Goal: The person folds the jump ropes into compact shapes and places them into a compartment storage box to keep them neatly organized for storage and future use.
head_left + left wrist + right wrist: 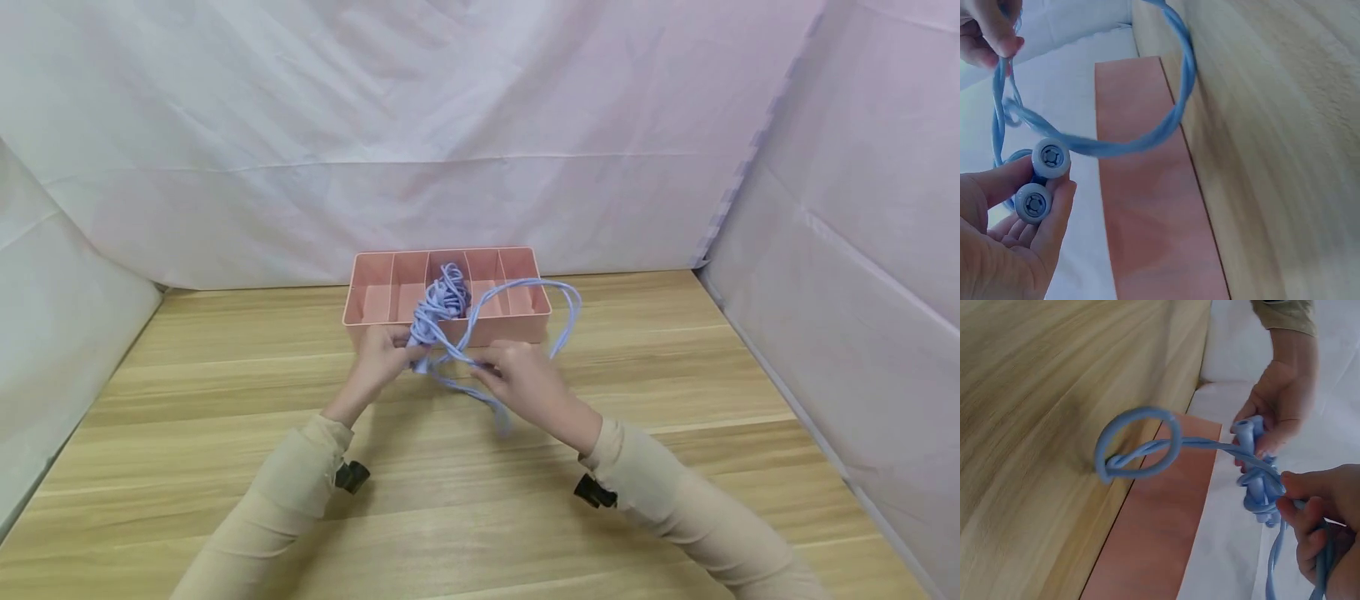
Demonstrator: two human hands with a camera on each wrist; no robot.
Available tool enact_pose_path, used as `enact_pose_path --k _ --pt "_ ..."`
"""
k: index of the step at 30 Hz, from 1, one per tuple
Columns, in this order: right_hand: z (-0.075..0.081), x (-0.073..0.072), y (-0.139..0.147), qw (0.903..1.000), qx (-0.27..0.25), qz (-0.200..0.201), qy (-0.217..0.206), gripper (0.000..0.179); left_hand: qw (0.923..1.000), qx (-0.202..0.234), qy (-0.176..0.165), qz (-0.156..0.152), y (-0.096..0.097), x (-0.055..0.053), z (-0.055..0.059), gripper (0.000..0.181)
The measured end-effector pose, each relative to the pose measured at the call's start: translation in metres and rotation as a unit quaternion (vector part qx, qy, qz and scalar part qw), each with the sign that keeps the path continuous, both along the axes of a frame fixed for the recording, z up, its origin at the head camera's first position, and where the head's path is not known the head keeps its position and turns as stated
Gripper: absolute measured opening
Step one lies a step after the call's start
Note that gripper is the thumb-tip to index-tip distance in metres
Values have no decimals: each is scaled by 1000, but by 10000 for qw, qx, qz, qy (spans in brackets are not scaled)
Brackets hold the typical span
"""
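Observation:
My left hand [377, 364] grips the two pale blue handles of a jump rope [429, 323] side by side. Their round white ends [1050, 157] face the left wrist camera. Blue cord is wound around the handles beyond the fingers. My right hand [528, 385] pinches the twisted cord [1260, 464] close to the handles, between thumb and fingertips. A doubled loop of cord [573, 310] arches up and to the right past this hand, and another loose end loop [1105, 447] hangs low over the table.
Behind the hands stands a pink box [517, 332] divided into several compartments. A coiled blue cord [454, 283] shows at its middle compartment. White cloth [420, 200] hangs behind and at both sides of the wooden table [465, 508].

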State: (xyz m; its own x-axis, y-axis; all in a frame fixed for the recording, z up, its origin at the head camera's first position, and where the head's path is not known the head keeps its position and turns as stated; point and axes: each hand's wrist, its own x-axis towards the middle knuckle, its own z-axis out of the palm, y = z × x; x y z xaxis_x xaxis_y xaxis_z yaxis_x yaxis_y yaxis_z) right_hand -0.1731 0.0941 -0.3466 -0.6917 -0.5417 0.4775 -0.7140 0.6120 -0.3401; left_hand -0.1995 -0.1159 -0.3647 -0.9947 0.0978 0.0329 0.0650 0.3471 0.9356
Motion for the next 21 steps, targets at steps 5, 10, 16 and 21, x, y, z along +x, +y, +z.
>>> enact_pose_path --k 5,10,16,21 --pt "-2 -1 5 9724 866 141 2161 7 9978 587 -297 -43 2 0 8 29" --pt "7 -5 6 9443 1568 616 2826 8 9977 537 -416 -64 0 1 15 31" --pt "4 -15 6 9784 761 1001 1643 10 9937 925 -618 -94 -3 2 18 30" --pt "-8 -22 10 9933 -412 1062 -219 9 9865 1271 -1021 -149 -5 3 19 33"
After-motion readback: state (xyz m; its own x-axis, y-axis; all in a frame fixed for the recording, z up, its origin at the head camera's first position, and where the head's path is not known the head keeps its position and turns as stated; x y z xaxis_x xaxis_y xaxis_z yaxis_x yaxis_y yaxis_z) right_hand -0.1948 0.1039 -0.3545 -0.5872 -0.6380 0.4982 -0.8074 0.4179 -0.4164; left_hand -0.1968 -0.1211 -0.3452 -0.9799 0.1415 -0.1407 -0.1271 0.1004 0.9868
